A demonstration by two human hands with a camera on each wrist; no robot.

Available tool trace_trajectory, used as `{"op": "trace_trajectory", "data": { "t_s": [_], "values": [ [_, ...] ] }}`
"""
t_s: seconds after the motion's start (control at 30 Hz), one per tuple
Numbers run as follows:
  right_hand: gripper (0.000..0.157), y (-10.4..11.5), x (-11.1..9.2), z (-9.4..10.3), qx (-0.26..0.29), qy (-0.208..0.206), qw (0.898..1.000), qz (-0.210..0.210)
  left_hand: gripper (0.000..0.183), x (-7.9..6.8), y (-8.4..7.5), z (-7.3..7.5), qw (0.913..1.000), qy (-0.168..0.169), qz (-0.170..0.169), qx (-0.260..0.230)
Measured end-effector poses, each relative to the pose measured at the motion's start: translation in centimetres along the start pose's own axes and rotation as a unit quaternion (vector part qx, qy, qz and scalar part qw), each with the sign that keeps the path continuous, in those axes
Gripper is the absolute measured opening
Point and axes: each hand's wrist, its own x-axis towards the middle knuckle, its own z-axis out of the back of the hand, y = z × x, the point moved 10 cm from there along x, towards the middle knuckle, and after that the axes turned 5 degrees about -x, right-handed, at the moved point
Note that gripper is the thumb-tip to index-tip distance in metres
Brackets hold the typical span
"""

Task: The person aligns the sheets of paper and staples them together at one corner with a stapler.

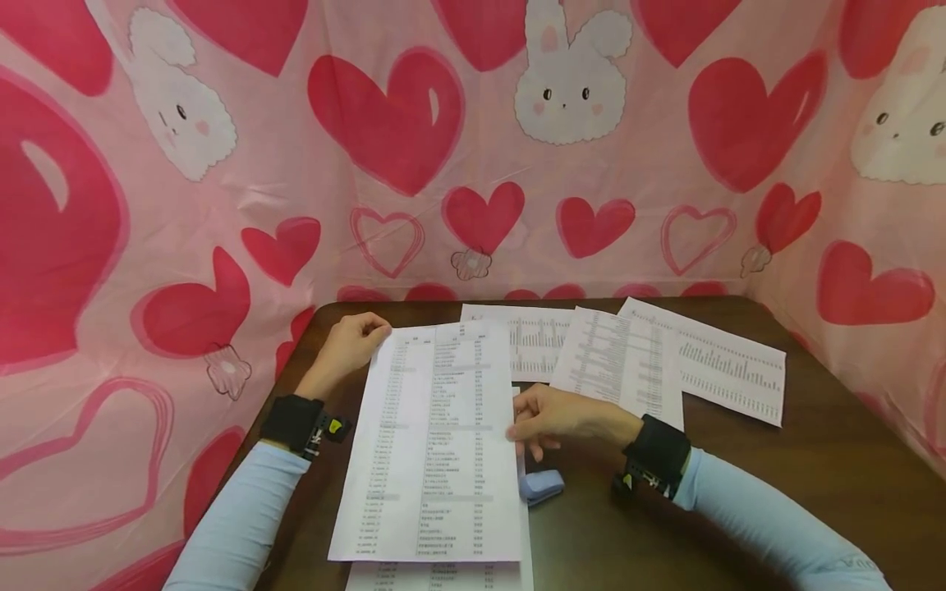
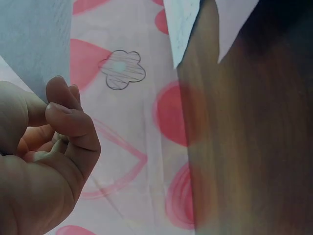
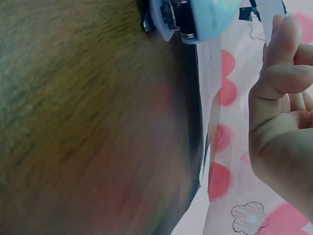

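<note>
A printed sheet of paper with rows of small text is raised over the front left of the table. At its upper left corner my left hand pinches it between thumb and fingers, also visible in the left wrist view, where the sheet hangs above the hand. My right hand pinches the right edge with thumb and forefinger, the other fingers loosely bent behind. Beneath it lies more printed paper, mostly covered. A small blue stapler lies just below my right hand, and it looms large in the right wrist view.
Farther back on the dark wooden table lie several overlapping printed sheets: one at the back left, one in the middle and one angled at the right. A pink heart-and-rabbit cloth hangs around the table.
</note>
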Motion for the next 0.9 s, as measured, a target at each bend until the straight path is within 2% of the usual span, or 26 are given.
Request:
{"op": "trace_trajectory", "data": {
  "t_s": [0.2,0.43,0.67,0.9],
  "values": [
    [0.020,-0.4,0.2,0.0,-0.021,-0.008,1.000,0.002,0.027,0.1,0.2,-0.6,1.0000,0.005,0.001,0.001],
    [0.023,-1.8,0.2,0.2,-0.028,-0.026,0.998,-0.040,0.026,0.0,0.5,-1.4,0.9997,0.018,0.005,0.014],
    [0.024,-2.6,0.5,-0.1,-0.027,-0.024,0.998,-0.045,0.025,0.1,0.4,-1.8,0.9997,0.017,0.002,0.018],
    [0.014,-3.7,0.7,-0.5,-0.032,-0.018,0.995,-0.094,0.024,-0.2,0.3,-3.0,0.9996,0.020,0.004,0.019]
  ]
}}
